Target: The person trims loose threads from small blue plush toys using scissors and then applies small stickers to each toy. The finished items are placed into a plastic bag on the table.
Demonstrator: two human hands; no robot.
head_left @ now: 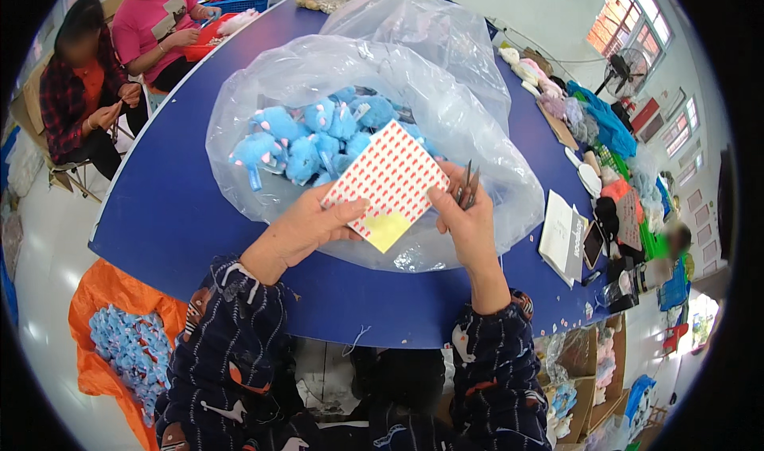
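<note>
A white sheet of small red stickers with a bare yellow corner is held up above a clear plastic bag. My left hand pinches its left edge between thumb and fingers. At the right edge my right hand touches the sheet with its thumb. That same hand also grips dark metal scissors, their two pointed blades sticking up past the fingers; the handles are hidden. Beyond the sheet, several fluffy blue plush toys lie heaped in the bag, partly covered by the sheet.
On the blue table, a notebook and a phone lie at the right. An orange sack of small blue pieces stands below left. Two people sit beyond the left edge, one beside a red basin.
</note>
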